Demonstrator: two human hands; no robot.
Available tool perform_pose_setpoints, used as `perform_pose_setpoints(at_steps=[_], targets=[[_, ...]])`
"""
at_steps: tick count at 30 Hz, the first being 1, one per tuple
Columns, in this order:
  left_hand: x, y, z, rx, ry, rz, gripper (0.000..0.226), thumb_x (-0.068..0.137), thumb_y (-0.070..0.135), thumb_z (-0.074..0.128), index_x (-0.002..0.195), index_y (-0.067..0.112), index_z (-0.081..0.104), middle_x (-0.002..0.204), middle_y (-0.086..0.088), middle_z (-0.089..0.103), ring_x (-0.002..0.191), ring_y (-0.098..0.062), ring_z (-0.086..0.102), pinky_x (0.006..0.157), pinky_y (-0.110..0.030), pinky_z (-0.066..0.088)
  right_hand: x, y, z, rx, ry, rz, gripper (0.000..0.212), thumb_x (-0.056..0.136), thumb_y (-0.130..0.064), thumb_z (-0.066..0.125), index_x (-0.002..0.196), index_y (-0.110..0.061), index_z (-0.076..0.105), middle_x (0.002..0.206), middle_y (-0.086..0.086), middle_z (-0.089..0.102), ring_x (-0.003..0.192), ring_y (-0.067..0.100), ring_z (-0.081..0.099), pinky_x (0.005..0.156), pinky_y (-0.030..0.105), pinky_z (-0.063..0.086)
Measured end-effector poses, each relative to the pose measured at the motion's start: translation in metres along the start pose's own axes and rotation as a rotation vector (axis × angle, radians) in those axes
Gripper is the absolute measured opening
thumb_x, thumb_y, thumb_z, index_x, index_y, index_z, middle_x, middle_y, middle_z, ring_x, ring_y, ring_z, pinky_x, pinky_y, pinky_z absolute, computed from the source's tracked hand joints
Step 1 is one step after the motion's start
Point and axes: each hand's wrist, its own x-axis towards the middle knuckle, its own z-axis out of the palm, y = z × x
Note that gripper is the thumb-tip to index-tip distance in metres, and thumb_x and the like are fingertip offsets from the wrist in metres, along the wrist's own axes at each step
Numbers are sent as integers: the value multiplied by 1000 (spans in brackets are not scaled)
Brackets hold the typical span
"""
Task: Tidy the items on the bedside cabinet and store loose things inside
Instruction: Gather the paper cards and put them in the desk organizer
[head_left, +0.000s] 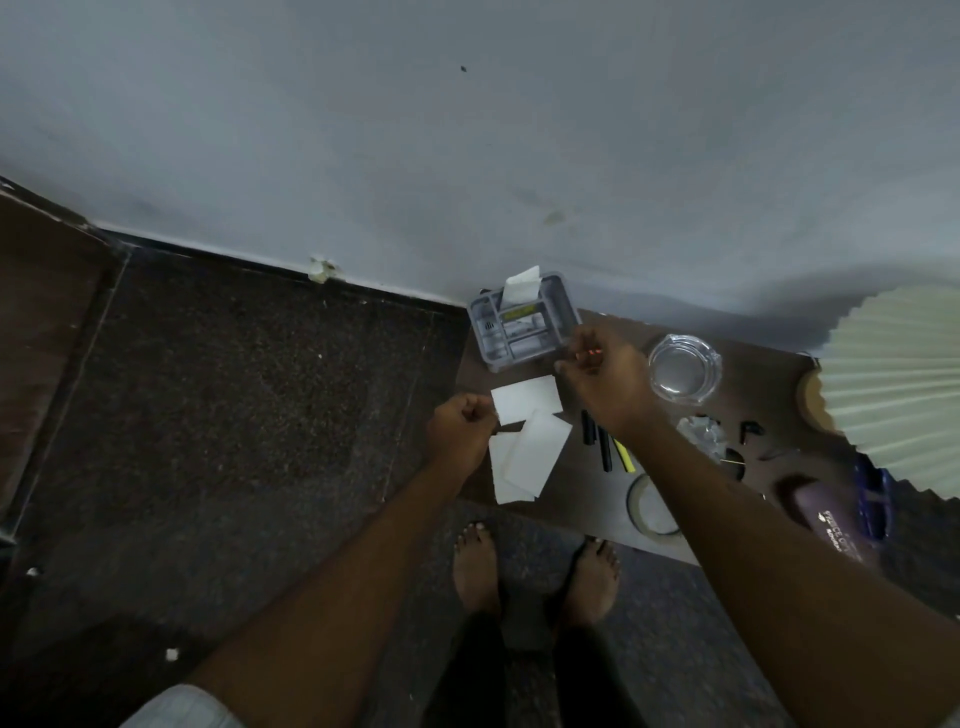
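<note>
The dark wooden bedside cabinet top carries several white paper sheets near its left edge. My left hand pinches the left edge of the upper sheet. My right hand hovers just right of a grey compartment organiser box at the back corner, fingers curled around something small with a reddish glint; what it is I cannot tell. A white slip stands in the box. Black pens and a yellow marker lie beside my right forearm.
A clear glass ashtray sits at the back right, and a pleated lampshade overhangs the right side. A tape roll, crumpled plastic, a purple case and small black bits lie on the top. My bare feet stand on the dark floor below.
</note>
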Motion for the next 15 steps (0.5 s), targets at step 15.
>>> perform_pose_setpoints(at_steps=[15], targets=[[17,-10,7,-6,-47,-74,41,88,5,69,127,9,61,122,-8,65,112,-22,62,89,-28,52,8,35,52,-520,2,160,14,86,-33,67,92,-20,70,88,3,70,86,26,67,67,29,47]])
